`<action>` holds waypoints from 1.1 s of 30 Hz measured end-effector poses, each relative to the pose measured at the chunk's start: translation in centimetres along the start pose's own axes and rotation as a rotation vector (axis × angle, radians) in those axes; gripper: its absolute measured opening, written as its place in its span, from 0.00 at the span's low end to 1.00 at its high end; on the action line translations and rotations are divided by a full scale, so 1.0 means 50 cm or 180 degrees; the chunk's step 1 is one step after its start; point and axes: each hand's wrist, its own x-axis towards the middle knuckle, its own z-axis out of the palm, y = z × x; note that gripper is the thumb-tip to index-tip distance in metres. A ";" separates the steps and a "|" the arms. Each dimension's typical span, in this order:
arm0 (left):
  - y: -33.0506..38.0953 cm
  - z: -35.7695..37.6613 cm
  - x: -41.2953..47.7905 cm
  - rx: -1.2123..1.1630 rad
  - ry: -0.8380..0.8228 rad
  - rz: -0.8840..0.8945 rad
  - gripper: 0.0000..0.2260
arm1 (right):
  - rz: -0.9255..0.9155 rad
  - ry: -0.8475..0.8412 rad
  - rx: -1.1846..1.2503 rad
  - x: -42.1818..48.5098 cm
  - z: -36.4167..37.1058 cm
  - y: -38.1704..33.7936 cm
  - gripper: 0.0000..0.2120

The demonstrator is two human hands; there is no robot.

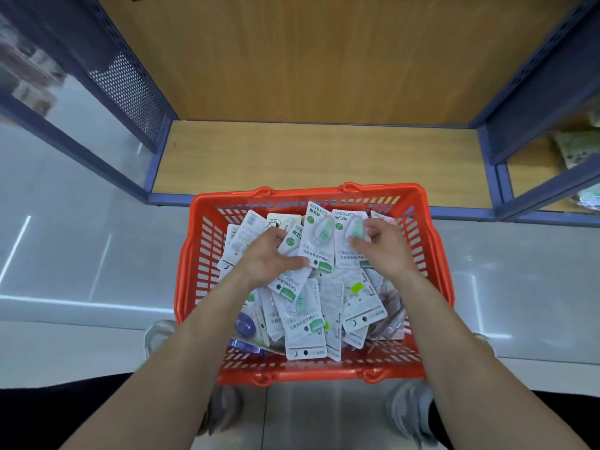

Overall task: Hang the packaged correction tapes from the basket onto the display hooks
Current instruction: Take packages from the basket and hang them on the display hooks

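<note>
Arms: Both bare forearms were stretched forward and down from the lower corners of the frame, meeting over the middle of the basket (pixel 194 254).
Left hand pose: The left hand (pixel 271 256) was turned palm inward just left of centre, fingers curled down into the packs and thumb stretched towards the right.
Right hand pose: The right hand (pixel 388 251) was set just right of centre, back upward, fingertips bent in towards the left.
Count, hands: Two were seen.
Count, basket: One red slatted basket was seen, set on the floor (pixel 81 254) against the front edge of the shelf (pixel 324 157).
Count, correction tapes: Two green packs were raised side by side at the far end of the basket. The pile of packs (pixel 331 306) beneath them was too overlapped to be counted.
Count, other: One purple pack (pixel 245 324) was seen at the basket's lower left, and two grey shoes (pixel 224 414) below the basket.
Left hand grasp: The left pack (pixel 319 238) was held at its lower corner, the thumb pressed on its face and the fingers hidden behind.
Right hand grasp: The right pack (pixel 345 251) was pinched over its clear blister, between thumb and fingertips.
Task's things: All the packs were still in the basket.
</note>
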 end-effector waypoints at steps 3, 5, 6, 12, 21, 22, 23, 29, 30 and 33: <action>-0.005 0.012 -0.016 -0.0251 0.0017 0.0056 0.23 | -0.0037 0.0032 -0.0121 -0.009 0.004 -0.004 0.22; -0.014 0.016 -0.024 -0.0402 0.0002 0.0011 0.22 | 0.0019 0.0056 -0.0116 -0.014 0.009 -0.009 0.24; -0.017 0.015 -0.029 -0.0470 0.0013 -0.0002 0.23 | 0.0077 0.0053 -0.0050 -0.016 0.010 -0.012 0.28; -0.025 0.000 -0.058 -0.0706 -0.0027 -0.0107 0.28 | 0.0399 -0.0031 0.0613 -0.025 0.009 -0.019 0.46; -0.040 0.001 -0.086 -0.1174 0.0180 -0.0096 0.27 | 0.0392 0.0230 0.1835 -0.066 0.004 -0.012 0.14; -0.041 0.001 -0.087 -0.1233 0.0227 -0.0080 0.27 | 0.0410 0.0243 0.1960 -0.073 0.004 -0.018 0.13; -0.041 0.001 -0.088 -0.1294 0.0268 -0.0068 0.27 | 0.0392 0.0192 0.2042 -0.076 0.008 -0.022 0.12; -0.031 0.009 -0.091 -0.1508 0.0305 -0.0021 0.25 | -0.0051 -0.0257 0.1823 -0.090 0.049 -0.067 0.11; -0.026 0.011 -0.092 -0.1560 0.0292 -0.0005 0.25 | -0.0087 -0.0310 0.1776 -0.091 0.057 -0.072 0.12; -0.016 0.011 -0.098 -0.1719 0.0335 -0.0028 0.20 | -0.0110 -0.0266 0.1610 -0.089 0.079 -0.075 0.14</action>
